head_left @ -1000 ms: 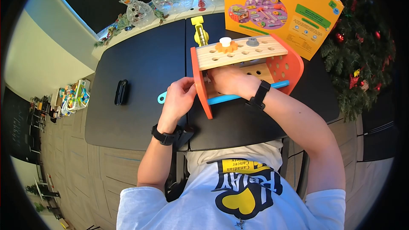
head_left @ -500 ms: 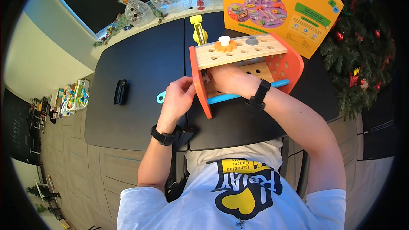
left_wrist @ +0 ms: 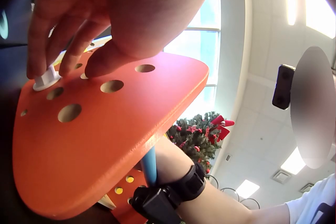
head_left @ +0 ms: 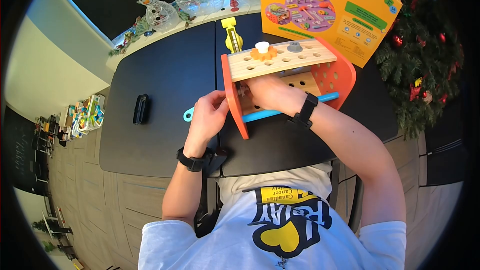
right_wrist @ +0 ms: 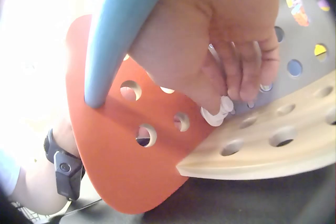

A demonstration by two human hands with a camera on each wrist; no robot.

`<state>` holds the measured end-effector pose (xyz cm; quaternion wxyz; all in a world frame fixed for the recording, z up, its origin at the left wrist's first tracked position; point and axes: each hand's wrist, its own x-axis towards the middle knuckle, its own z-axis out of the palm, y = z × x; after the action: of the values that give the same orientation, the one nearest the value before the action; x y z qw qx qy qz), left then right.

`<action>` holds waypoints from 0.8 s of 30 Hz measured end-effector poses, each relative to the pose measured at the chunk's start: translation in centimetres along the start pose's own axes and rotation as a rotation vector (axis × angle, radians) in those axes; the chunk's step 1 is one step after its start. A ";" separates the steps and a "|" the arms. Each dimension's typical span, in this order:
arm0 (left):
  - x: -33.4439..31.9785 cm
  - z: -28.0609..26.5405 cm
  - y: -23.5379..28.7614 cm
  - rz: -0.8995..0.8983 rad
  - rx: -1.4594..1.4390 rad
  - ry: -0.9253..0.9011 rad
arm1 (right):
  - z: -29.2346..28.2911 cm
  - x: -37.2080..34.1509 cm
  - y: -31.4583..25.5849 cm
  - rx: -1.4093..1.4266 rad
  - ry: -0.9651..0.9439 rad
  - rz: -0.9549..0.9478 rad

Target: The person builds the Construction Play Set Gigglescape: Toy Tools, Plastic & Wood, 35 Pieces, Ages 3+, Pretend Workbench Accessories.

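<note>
A toy workbench [head_left: 284,68] with orange-red side panels, holed wooden boards and a blue rail [head_left: 262,115] stands on the black table. My left hand [head_left: 209,115] is outside its left side panel [left_wrist: 121,129]; in the left wrist view its fingertips pinch a white plastic bolt [left_wrist: 47,79] at a hole, and the thumb rests on the panel. Reaching over the rail, my right hand [right_wrist: 220,40] is inside the bench. Its thumb and fingers pinch a white plastic nut with rounded lobes [right_wrist: 214,116] near the panel's inner face. An orange gear [head_left: 263,53] sits on top under a white bolt head [head_left: 262,46].
A grey nut [head_left: 295,47] sits on the top board. Behind the bench stand a yellow toy tool [head_left: 231,36] and a yellow-orange box [head_left: 325,15]. A light blue strip's end [head_left: 188,114] shows beside my left hand. At the left lies a black case [head_left: 141,109].
Both hands keep nearly the same places at the left side panel, with only slight finger movement. The whole head view has shifted a little.
</note>
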<state>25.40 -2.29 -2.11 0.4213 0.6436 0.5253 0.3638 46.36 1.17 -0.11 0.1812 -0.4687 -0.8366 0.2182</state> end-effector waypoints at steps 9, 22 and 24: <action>-0.2 -0.1 0.5 0.004 0.022 0.000 | 1.0 0.7 0.4 -0.066 -0.065 0.111; -0.3 0.0 0.5 0.008 -0.002 -0.009 | 0.8 0.6 0.6 -0.086 -0.110 0.055; -0.3 0.0 0.5 0.008 -0.008 -0.011 | 1.7 0.9 1.4 -0.066 -0.051 0.044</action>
<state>25.55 -2.61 -1.69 0.4251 0.6460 0.5189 0.3643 46.06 2.22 -2.14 0.1396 -0.4871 -0.8371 0.2062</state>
